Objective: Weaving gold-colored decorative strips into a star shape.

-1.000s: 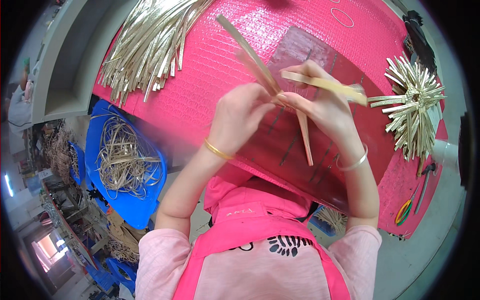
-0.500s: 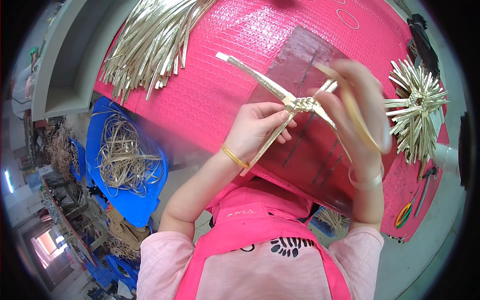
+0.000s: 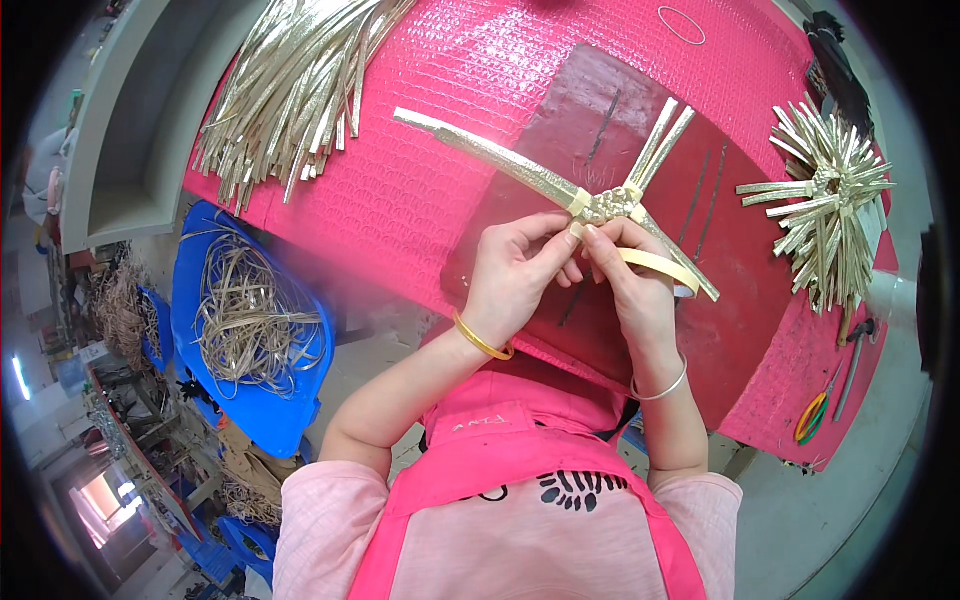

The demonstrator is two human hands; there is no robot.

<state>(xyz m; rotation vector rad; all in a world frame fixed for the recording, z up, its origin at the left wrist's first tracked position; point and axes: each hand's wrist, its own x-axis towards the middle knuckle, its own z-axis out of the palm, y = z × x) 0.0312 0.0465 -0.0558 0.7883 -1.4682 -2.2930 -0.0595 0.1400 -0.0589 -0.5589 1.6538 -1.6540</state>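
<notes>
A braided piece of flat gold strips [image 3: 605,207] lies over a dark red board, its loose strip ends spreading outward. Pale yellow tape binds it at both ends of the braid. My left hand [image 3: 508,275] is closed on its near side, thumb and fingers pinching by the taped left end. Right beside it, my right hand [image 3: 640,295] pinches at the same spot, the two thumbs almost meeting. A roll of pale yellow masking tape [image 3: 660,266] hangs on the fingers of my right hand. The strip under my fingertips is mostly hidden.
The red board [image 3: 735,270] rests on a pink-covered table [image 3: 420,200]. Loose gold strips [image 3: 290,90] are heaped at the far left. Several braided pieces [image 3: 830,200] are piled at the right, near scissors [image 3: 812,415]. A blue bin [image 3: 270,405] with strip scraps stands left.
My right hand, blurred and raised at the right before, has come left and down beside my left hand with the tape roll. The right-hand strips of the braided piece now show.
</notes>
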